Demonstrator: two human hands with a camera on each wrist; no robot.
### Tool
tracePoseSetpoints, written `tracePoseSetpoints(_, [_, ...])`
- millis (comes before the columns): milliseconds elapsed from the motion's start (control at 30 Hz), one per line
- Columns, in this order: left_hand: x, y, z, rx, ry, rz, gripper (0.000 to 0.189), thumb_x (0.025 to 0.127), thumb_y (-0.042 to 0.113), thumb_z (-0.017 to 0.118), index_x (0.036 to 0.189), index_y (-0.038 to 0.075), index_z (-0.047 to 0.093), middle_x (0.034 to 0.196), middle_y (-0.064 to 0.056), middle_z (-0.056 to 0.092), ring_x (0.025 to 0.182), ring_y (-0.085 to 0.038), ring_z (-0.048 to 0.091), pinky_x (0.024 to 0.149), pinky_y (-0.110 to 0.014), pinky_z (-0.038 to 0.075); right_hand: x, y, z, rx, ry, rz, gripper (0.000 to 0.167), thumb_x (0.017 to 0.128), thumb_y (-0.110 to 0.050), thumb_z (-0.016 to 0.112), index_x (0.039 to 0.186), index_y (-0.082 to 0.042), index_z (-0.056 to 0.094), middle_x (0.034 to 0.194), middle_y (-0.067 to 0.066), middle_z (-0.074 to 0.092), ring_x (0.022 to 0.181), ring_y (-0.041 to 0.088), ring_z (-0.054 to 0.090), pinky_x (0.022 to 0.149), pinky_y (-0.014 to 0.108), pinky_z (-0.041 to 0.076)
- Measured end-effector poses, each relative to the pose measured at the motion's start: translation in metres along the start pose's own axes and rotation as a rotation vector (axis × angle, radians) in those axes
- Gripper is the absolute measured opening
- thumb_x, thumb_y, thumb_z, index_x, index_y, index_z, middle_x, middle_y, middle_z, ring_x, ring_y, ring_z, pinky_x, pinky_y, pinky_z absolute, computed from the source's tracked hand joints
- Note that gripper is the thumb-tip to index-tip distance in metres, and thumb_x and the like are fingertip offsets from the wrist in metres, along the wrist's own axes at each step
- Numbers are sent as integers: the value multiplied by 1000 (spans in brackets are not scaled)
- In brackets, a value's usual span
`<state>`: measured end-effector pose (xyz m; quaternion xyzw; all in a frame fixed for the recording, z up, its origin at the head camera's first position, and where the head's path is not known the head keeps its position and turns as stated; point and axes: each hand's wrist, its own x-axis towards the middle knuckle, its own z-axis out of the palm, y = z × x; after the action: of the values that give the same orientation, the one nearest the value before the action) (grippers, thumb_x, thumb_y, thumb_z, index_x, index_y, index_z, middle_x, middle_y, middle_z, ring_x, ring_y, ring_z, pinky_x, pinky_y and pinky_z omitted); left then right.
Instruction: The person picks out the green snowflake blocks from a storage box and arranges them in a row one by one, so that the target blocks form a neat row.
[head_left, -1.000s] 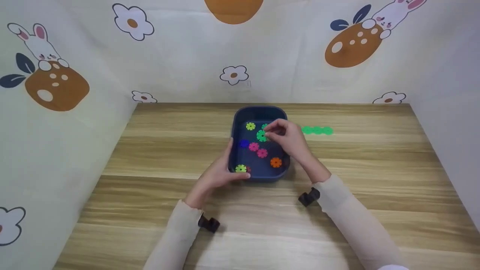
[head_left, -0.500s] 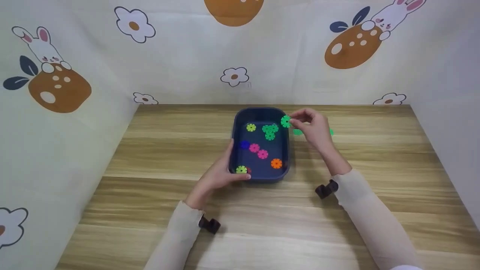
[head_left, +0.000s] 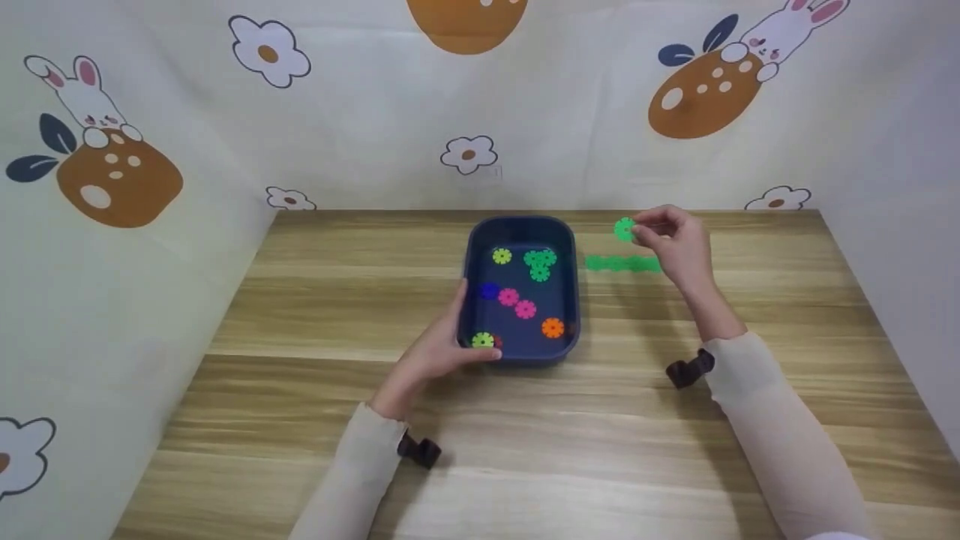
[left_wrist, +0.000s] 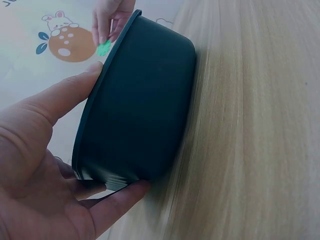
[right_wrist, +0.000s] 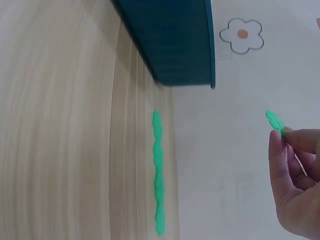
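My right hand pinches a green snowflake disc between thumb and fingertips, up off the table and right of the dark blue plastic bin. In the right wrist view the disc appears nearly edge-on. My left hand grips the bin's near left corner. The left wrist view shows its thumb at the rim and its fingers against the bin's outer wall. Just below the held disc, a row of green discs lies on the table, its right end close to my right hand.
Inside the bin lie a green cluster, two pink discs, an orange disc, a blue disc and yellow discs. A printed cloth backdrop rises behind the wooden table.
My right hand has lifted the green disc out of the bin and carried it right, past the rim to above the green row. The left hand and bin have stayed put.
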<state>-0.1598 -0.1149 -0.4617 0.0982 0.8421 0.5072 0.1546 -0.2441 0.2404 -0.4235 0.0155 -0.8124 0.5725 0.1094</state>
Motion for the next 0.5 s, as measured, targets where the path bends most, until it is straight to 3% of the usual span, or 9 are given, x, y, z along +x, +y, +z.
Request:
tracePoseSetpoints(267, [0,0,0,22,4,-10,122,77,24,87,162,23,0,170,-6,10,150,-32,28,125,-50,20,4,17,-23,-34,48,45,26,93,-9,69,113,8,66,96,4,71,76,-4,65,74,14,57])
tracePoseSetpoints(500, [0,-1,1,6,0,-7,121,78,25,86,162,24,-1,170,-6,8,150,-32,27,125,-52,19,5,32,-36,-46,97,106,26,92,-5,69,113,10,65,85,-12,68,74,-7,64,73,13,57])
